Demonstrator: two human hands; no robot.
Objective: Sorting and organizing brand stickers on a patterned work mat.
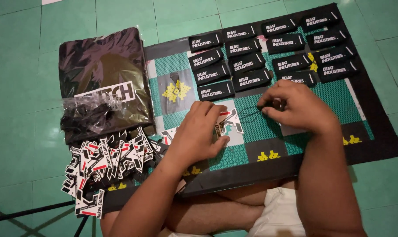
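Note:
My left hand (pixel 199 131) presses down on a white, black and red die-cut hang tag (pixel 231 123) on the patterned mat (pixel 295 145). My right hand (pixel 295 105) sits just right of it, fingertips pinched on a thin black string (pixel 247 115) that loops toward the tag. Beyond both hands, several black rectangular tags (pixel 247 61) with white print lie in rows on the mat.
A loose pile of the same die-cut tags (pixel 106 162) lies at the left. A folded dark garment in clear plastic (pixel 104 70) sits behind it, with a clear bag of black strings (pixel 91 114) on top. Green floor tiles (pixel 23 131) surround the mat. My crossed legs are below.

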